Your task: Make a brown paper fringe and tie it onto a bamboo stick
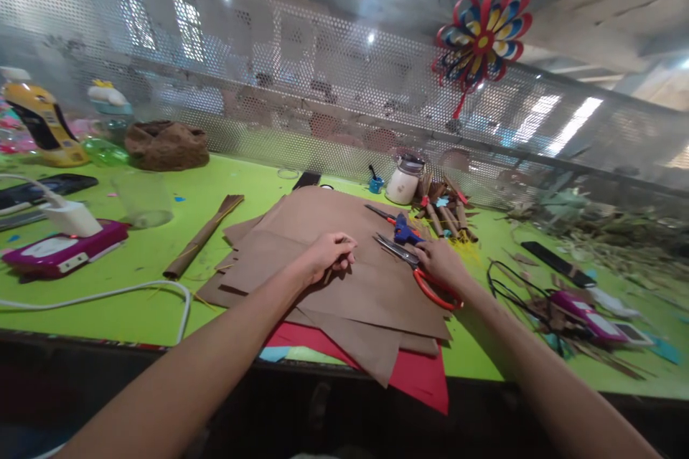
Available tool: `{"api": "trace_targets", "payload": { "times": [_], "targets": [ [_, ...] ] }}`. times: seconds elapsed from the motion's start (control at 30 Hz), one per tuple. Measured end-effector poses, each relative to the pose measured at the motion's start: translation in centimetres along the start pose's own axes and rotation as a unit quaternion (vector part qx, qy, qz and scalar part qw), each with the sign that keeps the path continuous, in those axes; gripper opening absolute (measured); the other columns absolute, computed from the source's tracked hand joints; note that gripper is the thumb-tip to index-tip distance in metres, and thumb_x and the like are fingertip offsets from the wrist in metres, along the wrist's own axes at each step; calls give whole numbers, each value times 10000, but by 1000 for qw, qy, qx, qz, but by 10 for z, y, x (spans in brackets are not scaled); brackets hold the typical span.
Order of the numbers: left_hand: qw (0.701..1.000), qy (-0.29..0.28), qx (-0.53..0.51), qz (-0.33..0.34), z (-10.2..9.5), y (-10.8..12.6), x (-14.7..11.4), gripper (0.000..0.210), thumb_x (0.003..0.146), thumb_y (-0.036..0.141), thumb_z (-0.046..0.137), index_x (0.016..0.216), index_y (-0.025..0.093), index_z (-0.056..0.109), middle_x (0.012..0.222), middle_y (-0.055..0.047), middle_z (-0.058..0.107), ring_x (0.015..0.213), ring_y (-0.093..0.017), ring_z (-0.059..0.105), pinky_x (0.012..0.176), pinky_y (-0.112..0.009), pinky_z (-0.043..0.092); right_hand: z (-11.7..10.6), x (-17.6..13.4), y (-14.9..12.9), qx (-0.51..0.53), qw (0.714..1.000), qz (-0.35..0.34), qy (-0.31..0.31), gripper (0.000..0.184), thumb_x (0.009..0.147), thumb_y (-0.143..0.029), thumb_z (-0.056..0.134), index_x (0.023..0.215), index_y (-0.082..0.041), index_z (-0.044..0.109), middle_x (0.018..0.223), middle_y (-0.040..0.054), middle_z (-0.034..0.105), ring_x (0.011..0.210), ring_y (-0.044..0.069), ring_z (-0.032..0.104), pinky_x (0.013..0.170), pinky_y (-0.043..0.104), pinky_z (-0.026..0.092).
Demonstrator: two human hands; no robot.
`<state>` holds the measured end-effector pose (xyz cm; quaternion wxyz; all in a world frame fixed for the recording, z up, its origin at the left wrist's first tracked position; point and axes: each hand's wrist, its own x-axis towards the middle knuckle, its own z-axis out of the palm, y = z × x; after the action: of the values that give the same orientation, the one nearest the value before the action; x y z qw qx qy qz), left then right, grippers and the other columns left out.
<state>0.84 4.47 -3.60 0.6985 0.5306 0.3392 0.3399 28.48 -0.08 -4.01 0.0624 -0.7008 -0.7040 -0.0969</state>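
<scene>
My left hand (332, 256) is over a stack of brown paper sheets (371, 294), its fingers curled together. A thin tan bit seems to show under the fingers, too small to name. My right hand (442, 263) is closed around the scissors (398, 249) near their pivot. Their blades point left over the paper, and the orange-red handles (433, 292) stick out below the hand. Just beyond them lies a blue-handled tool (405, 231) with a dark pointed end. Red paper (423, 376) shows from under the stack at the table's front edge.
A rolled brown paper bundle (204, 237) lies left of the stack. Tied small rolls (444, 215) and a white jar (405, 181) stand behind. Purple power banks (589, 315), cables, and a clear cup (143, 201) occupy the sides. A perforated metal screen (334, 86) closes the back.
</scene>
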Motion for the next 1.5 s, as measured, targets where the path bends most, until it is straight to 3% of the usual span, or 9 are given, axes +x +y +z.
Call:
{"api": "trace_targets", "payload": {
  "times": [0.13,0.5,0.63,0.8,0.9,1.03,1.13,1.37,1.5],
  "targets": [
    [1000,-3,6,1,0,0,-1,31,815,152,536,794,132,525,539,21,550,350,-29,387,335,-146,216,-1,10,1,15,1000,25,-1,359,905,-316,398,1112,-128,624,1007,140,664,859,227,579,711,289,372],
    [1000,-14,17,-1,-2,-1,0,59,808,183,556,792,133,529,532,19,550,371,-42,437,331,-132,250,-3,49,-5,52,989,40,-135,203,823,-262,556,821,-103,683,823,105,678,746,184,606,640,256,414],
    [1000,-21,17,-5,-2,-3,0,65,815,204,551,805,142,530,528,25,550,343,-43,404,331,-148,295,-1,65,-1,81,978,48,-186,266,861,-307,574,1052,-125,608,1057,79,617,887,195,607,746,333,507],
    [1000,-13,6,-7,-2,-2,0,92,798,217,584,809,140,536,541,27,550,351,-36,413,339,-138,305,-10,59,2,150,984,7,-96,97,697,-207,643,642,-133,673,754,52,664,757,175,588,651,241,429],
    [1000,1,-2,-2,-1,-1,-1,98,786,210,592,826,138,539,533,28,546,350,-36,414,329,-130,276,-24,57,3,216,976,-23,5,123,690,-262,611,664,-159,673,810,55,662,832,195,572,725,260,415],
    [999,25,-18,19,-1,0,-2,139,763,199,597,870,138,534,488,40,528,343,-32,385,330,-119,223,-44,59,-2,311,943,-27,115,256,746,-380,549,745,-152,663,765,71,637,743,198,547,688,303,417],
    [998,44,-30,41,-3,5,-2,164,746,212,599,871,132,531,478,36,531,337,-33,371,332,-123,196,-55,55,-17,391,912,-40,119,351,745,-488,556,735,-150,653,639,24,603,599,157,521,569,275,408],
    [990,83,-41,108,-16,31,-5,236,751,328,624,867,131,565,556,23,546,387,-28,372,358,-139,199,-58,25,-65,588,807,-38,-37,354,693,-505,659,714,-153,645,534,-27,544,445,82,441,445,218,337],
    [993,20,14,112,-8,35,-13,342,737,435,651,904,141,601,660,2,556,461,-38,391,393,-154,205,-57,13,-82,627,766,-47,-137,307,637,-420,738,716,-134,660,521,-42,527,452,60,412,458,209,301]
  ]
}}
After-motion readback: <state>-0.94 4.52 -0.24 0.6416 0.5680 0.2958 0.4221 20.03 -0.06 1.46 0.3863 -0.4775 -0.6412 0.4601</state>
